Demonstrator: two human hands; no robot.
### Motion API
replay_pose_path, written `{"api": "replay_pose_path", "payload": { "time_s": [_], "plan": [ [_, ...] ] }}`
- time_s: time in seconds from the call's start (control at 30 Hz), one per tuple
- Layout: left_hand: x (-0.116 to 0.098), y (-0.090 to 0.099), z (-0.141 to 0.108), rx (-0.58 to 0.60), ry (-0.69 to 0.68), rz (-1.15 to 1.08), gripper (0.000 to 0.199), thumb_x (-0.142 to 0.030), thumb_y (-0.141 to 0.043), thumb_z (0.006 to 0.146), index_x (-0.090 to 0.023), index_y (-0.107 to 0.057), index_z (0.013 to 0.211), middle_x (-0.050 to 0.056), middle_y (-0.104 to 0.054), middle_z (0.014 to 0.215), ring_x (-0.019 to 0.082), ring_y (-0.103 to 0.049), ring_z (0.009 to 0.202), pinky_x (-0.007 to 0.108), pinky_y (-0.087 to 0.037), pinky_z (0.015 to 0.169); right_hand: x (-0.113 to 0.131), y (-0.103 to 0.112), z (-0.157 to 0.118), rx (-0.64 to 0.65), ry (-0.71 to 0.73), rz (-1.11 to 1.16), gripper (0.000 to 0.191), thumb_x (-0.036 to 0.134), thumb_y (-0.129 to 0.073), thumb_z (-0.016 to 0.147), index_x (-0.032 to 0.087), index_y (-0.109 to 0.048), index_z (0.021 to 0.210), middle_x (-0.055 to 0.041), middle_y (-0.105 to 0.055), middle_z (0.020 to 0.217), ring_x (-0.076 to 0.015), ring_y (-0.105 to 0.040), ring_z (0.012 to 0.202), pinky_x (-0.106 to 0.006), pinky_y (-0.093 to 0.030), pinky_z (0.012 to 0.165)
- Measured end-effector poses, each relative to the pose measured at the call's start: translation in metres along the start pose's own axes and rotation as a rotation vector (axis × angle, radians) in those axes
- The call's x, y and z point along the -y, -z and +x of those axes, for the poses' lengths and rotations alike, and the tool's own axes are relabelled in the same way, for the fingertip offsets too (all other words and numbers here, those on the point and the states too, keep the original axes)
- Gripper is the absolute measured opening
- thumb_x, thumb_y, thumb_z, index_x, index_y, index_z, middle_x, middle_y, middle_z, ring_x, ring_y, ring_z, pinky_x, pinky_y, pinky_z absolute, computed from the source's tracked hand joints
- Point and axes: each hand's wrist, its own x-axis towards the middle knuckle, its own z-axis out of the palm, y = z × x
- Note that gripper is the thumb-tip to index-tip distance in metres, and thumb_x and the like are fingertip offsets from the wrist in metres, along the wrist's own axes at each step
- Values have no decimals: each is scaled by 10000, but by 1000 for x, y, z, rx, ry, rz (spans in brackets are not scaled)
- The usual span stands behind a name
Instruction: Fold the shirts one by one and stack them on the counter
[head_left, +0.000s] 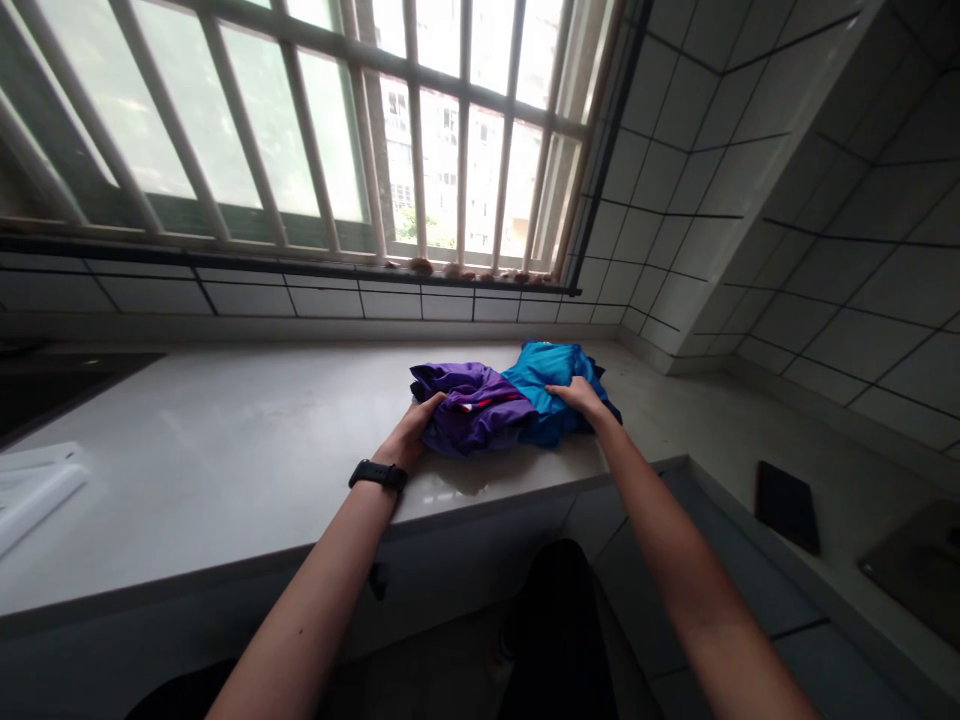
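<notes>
Purple and blue crumpled fabric garments (480, 410) lie bunched together near the front edge of the pale, glossy countertop (247, 430), left of its inner front corner. Nearest the viewer, the left hand (414, 425), below a black wristwatch (379, 475), has its thumb over the purple cloth's left side; its other fingers are largely hidden, so their opening cannot be told. The right hand (576, 393) rests on the blue cloth with fingers partly curled, grip indeterminate. Right, near the front edge: a dark, flat rectangular object (787, 505). Beyond: white wall tiles (446, 303) and a barred window (439, 150).
</notes>
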Motion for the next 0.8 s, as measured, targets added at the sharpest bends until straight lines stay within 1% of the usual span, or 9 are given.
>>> {"api": "replay_pose_path", "payload": {
  "time_s": [0.13,0.2,0.27,0.37,0.47,0.57,0.67,0.73,0.8],
  "plan": [
    [3,1,5,-13,-3,-9,345,-300,-786,866,-163,-728,1178,69,-803,833,235,-780,727,306,-661,706,8,32,12,-230,-49,215,167,333,-751,793,178,-723,849,-87,-785,928,-315,-730,1064,-397,-574,956],
    [3,1,5,-24,-2,-9,342,-290,-772,879,-166,-721,1194,65,-805,846,221,-776,711,299,-660,701,15,56,14,-392,-61,415,131,319,-716,794,199,-670,768,-39,-748,827,-289,-739,973,-388,-601,895],
    [1,0,4,-31,5,2,324,-276,-752,896,-163,-722,1198,61,-803,832,212,-768,686,294,-658,694,28,80,12,-445,9,676,107,288,-721,771,205,-653,772,-7,-729,802,-253,-739,909,-360,-622,842],
    [0,1,1,-17,10,6,318,-266,-740,908,-153,-725,1206,70,-805,840,215,-770,694,298,-659,718,59,110,0,-328,209,1026,176,265,-741,759,207,-694,918,-2,-761,897,-225,-740,950,-348,-641,846],
    [2,3,1,5,0,-15,368,-273,-753,901,-154,-714,1246,95,-819,956,227,-787,776,318,-665,776,94,117,-15,-111,330,1203,236,331,-697,838,209,-698,1040,-16,-769,930,-219,-739,973,-373,-649,867],
    [4,3,3,8,-4,-26,431,-303,-769,887,-158,-697,1286,114,-818,1043,246,-796,844,340,-668,803,116,86,-30,85,271,1194,153,365,-634,880,227,-657,944,15,-712,774,-193,-719,889,-344,-635,882],
    [1,-2,5,41,-12,-49,451,-362,-748,900,-164,-691,1302,111,-816,1082,266,-793,952,355,-658,882,113,23,-49,166,186,1108,214,449,-653,866,256,-586,801,32,-641,643,-218,-702,852,-366,-633,870],
    [-3,-7,5,49,-53,-99,478,-484,-679,941,-178,-685,1308,102,-815,1104,275,-779,1037,380,-644,945,101,-18,-61,233,155,1004,280,524,-699,833,263,-605,796,24,-674,676,-243,-707,893,-397,-624,900],
    [-7,-10,3,33,-98,-145,546,-616,-595,963,-191,-684,1293,96,-813,1109,275,-767,1079,392,-636,967,87,-40,-66,316,238,793,328,564,-748,803,251,-674,870,1,-744,818,-244,-709,966,-393,-605,950]
  ]
}}
